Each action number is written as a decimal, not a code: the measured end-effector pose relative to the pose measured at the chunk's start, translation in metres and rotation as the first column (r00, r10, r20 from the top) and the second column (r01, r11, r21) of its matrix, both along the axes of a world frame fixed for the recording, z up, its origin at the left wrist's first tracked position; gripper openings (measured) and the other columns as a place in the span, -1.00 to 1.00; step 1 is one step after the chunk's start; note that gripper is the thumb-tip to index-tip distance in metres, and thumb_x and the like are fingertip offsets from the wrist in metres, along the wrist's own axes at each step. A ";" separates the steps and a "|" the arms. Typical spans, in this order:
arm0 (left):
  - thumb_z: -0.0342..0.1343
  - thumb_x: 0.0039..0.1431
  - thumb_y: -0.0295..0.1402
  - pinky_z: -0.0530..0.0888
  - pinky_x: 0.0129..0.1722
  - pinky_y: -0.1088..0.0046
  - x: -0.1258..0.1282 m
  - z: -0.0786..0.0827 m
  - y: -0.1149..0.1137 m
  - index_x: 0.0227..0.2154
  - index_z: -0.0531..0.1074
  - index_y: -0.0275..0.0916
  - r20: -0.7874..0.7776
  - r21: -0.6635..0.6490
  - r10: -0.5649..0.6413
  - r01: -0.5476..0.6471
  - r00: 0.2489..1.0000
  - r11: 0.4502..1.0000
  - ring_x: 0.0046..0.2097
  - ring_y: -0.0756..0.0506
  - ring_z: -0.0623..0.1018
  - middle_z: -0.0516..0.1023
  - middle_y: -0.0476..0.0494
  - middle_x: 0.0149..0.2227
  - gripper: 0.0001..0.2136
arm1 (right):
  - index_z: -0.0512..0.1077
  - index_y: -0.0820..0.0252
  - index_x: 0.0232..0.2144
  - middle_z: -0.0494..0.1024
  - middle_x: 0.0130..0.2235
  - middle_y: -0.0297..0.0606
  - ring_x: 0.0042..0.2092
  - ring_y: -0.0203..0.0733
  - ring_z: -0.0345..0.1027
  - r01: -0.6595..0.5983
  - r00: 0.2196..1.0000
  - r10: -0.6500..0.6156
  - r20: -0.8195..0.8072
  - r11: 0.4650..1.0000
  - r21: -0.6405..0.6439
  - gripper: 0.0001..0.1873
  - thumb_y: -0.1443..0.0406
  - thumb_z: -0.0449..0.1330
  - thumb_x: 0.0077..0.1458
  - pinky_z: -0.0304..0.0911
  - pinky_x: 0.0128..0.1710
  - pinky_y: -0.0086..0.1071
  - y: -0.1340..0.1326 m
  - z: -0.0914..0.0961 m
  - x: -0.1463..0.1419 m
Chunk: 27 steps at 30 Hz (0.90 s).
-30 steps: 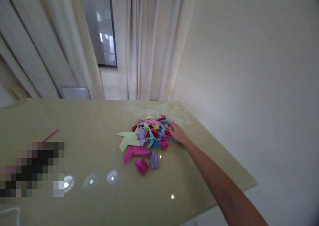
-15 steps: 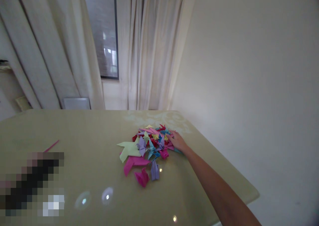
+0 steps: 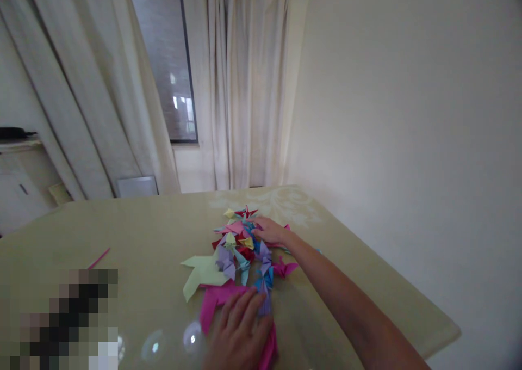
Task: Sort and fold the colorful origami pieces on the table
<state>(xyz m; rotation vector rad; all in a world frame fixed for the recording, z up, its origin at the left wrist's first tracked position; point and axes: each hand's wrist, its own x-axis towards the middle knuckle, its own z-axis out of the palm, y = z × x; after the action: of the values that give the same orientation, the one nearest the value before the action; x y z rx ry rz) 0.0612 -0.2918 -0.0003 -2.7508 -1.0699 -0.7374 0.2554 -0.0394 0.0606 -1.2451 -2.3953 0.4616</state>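
Observation:
Folded paper cranes (image 3: 244,253) in many colours lie heaped on the table. My right hand (image 3: 269,231) reaches over the far side of the heap, fingers stretched out and touching blue and pink cranes, close to a red crane (image 3: 247,213). At the near edge, my left hand (image 3: 240,329) rests with its fingers extended beside a purple folded piece (image 3: 265,303), partly covering a magenta piece (image 3: 269,348). A large pale green folded paper (image 3: 204,275) sticks out to the left, above a magenta folded paper (image 3: 209,307).
The glossy table (image 3: 155,239) runs up to a white wall (image 3: 387,141) on the right and curtains (image 3: 244,114) behind. A thin pink stick (image 3: 100,257) lies at left, near a blurred-out dark object (image 3: 69,315). A magenta crane (image 3: 284,267) sits by my right forearm.
My left hand has come into view at the near side of the heap. My right hand has moved left across the far side, and the cranes there have shifted left. The view has tilted slightly.

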 end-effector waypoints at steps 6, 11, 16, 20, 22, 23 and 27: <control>0.17 0.29 -0.15 0.12 0.37 -0.39 0.038 0.021 0.090 0.39 0.24 0.09 -0.251 -0.211 0.043 -0.098 0.967 0.973 0.49 -0.49 0.11 0.14 -0.18 0.51 -0.39 | 0.34 0.28 0.35 0.39 0.33 0.05 0.35 0.08 0.25 0.261 0.965 -0.261 -0.010 0.960 0.099 -0.42 0.20 0.18 0.37 0.09 0.39 -0.10 -0.045 0.006 0.071; 0.04 0.37 0.05 0.29 0.34 -0.12 0.048 0.045 0.157 0.42 0.20 -0.04 -0.190 -0.224 0.073 -0.116 0.979 0.968 0.41 -0.41 0.29 0.24 -0.29 0.46 -0.36 | 0.39 0.20 0.32 0.38 0.33 0.11 0.34 0.23 0.25 0.401 0.909 -0.407 0.090 0.913 0.081 -0.38 0.11 0.31 0.29 0.17 0.33 0.06 -0.097 -0.030 0.120; -0.03 0.44 -0.24 0.35 0.26 -0.07 0.016 0.063 0.222 0.33 0.31 -0.07 -0.189 -0.219 0.461 -0.494 0.867 0.841 0.35 -0.39 0.36 0.38 -0.36 0.35 -0.56 | 0.52 0.09 0.13 0.56 0.11 -0.09 0.15 0.07 0.38 0.421 0.894 -0.437 0.099 0.895 0.145 -0.67 0.19 0.23 0.36 0.27 0.20 -0.14 -0.124 -0.057 0.114; 0.08 0.30 -0.38 0.50 0.05 0.10 -0.025 0.055 0.245 0.18 0.44 -0.26 -0.255 -0.319 0.578 -0.632 0.775 0.706 0.09 -0.35 0.60 0.55 -0.46 0.09 -0.60 | 0.52 0.08 0.09 0.57 0.04 -0.08 0.10 0.08 0.40 0.465 0.862 -0.487 0.138 0.870 0.164 -0.71 0.20 0.16 0.39 0.30 0.13 -0.15 -0.123 -0.057 0.110; 0.03 0.31 -0.41 0.48 0.07 0.22 -0.041 0.050 0.248 0.08 0.48 -0.27 -0.233 -0.357 0.586 -0.629 0.776 0.691 0.05 -0.25 0.63 0.59 -0.38 0.04 -0.68 | 0.51 0.07 0.09 0.58 0.04 -0.08 0.09 0.08 0.41 0.484 0.854 -0.505 0.127 0.859 0.166 -0.70 0.20 0.13 0.39 0.30 0.13 -0.15 -0.119 -0.055 0.111; 0.01 0.32 -0.42 0.46 0.07 0.27 -0.047 0.050 0.247 0.05 0.49 -0.27 -0.212 -0.375 0.592 -0.624 0.777 0.685 0.05 -0.22 0.62 0.61 -0.35 0.02 -0.70 | 0.50 0.07 0.09 0.58 0.04 -0.08 0.09 0.08 0.41 0.497 0.851 -0.515 0.104 0.853 0.160 -0.69 0.21 0.12 0.38 0.29 0.13 -0.16 -0.116 -0.055 0.111; -0.09 0.41 -0.33 0.46 -0.01 0.35 -0.066 0.056 0.244 0.02 0.47 -0.24 -0.105 -0.436 0.648 -0.621 0.754 0.652 0.04 -0.19 0.63 0.66 -0.29 -0.01 -0.71 | 0.48 0.12 0.11 0.60 0.01 -0.07 0.08 0.05 0.46 0.580 0.813 -0.582 -0.008 0.809 0.101 -0.65 0.18 0.08 0.38 0.31 0.09 -0.24 -0.096 -0.054 0.103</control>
<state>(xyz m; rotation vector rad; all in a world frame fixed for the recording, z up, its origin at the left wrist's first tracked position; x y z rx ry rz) -0.0052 -0.0474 0.0554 -2.3352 -2.3014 -0.4982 0.3582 -0.1356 0.0066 -1.8418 -1.8744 0.1309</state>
